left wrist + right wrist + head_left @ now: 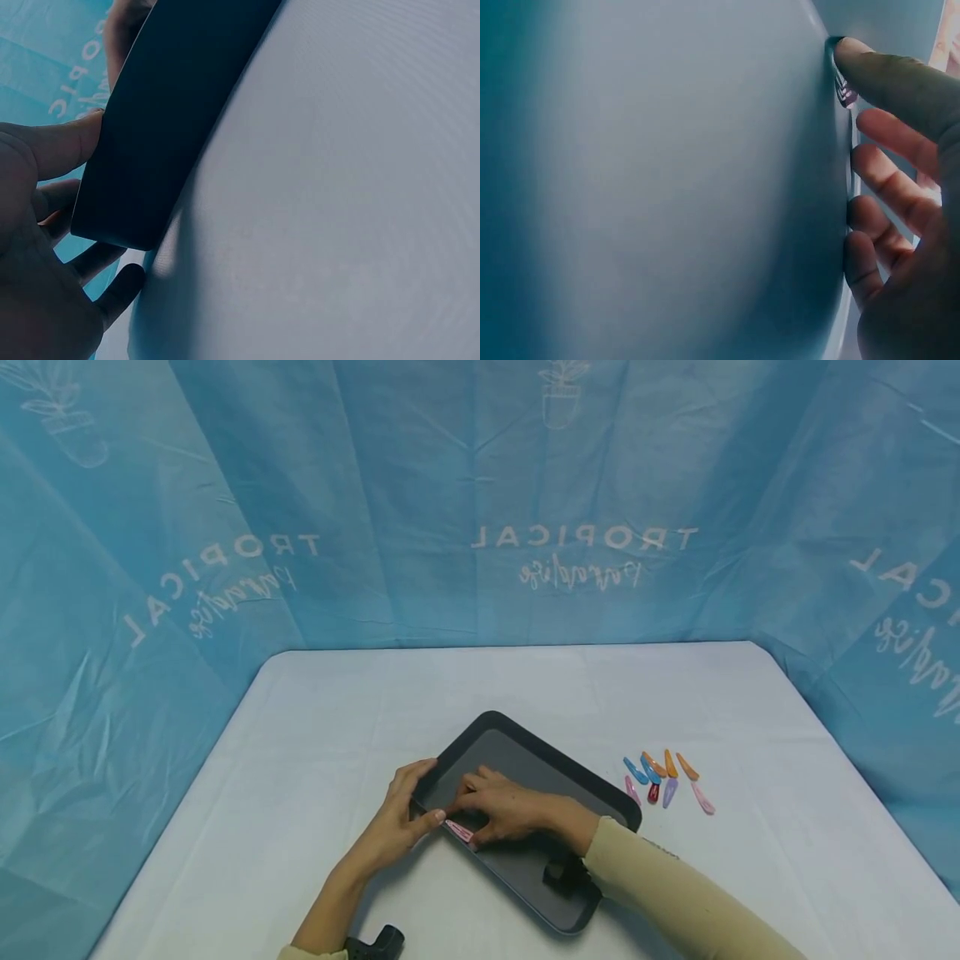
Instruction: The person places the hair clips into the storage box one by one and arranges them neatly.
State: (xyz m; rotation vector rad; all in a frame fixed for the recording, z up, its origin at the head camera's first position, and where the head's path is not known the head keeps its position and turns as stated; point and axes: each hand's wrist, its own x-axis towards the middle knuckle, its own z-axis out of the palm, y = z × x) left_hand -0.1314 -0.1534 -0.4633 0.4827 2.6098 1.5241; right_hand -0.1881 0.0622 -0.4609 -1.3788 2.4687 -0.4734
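Note:
A dark grey rectangular tray lies at an angle on the white table. My left hand holds its left corner; in the left wrist view the thumb meets one side of the tray and the fingers reach round the other. Inside the tray, my right hand pinches a pink snap hair clip between thumb and forefinger, against the near long wall. The right wrist view shows the thumb over part of the hair clip, with the other fingers touching the tray floor.
Right of the tray lies a loose group of hair clips: blue, orange, red, purple and pink. A blue printed curtain hangs behind and beside the white-covered table.

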